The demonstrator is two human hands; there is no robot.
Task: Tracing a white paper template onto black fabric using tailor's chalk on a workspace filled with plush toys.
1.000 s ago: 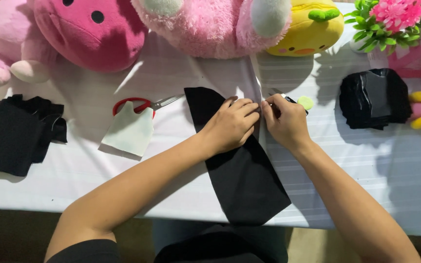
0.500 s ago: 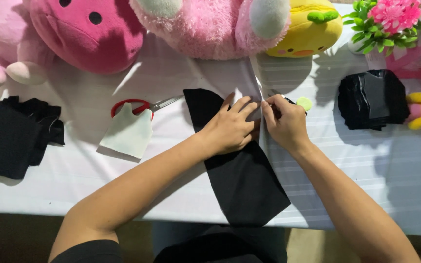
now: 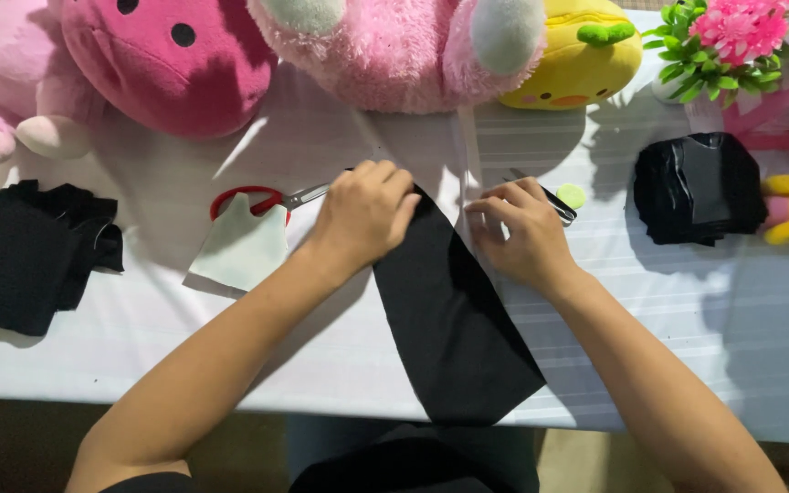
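Pink plush toys (image 3: 394, 55) sit behind; red scissors (image 3: 257, 199) lie nearby; the left hand (image 3: 362, 215) presses curled fingers on black cloth (image 3: 454, 319); the right hand (image 3: 518, 233) pinches a pen (image 3: 554, 203).

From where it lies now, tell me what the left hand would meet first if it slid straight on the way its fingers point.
The left hand rests on the black cloth, fingers pointing right. Straight on, it would probably first meet the right hand's fingertips, just across the cloth's top edge.

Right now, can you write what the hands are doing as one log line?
left hand: pressing black fabric strip | right hand: on white table beside strip | scissors: lying untouched
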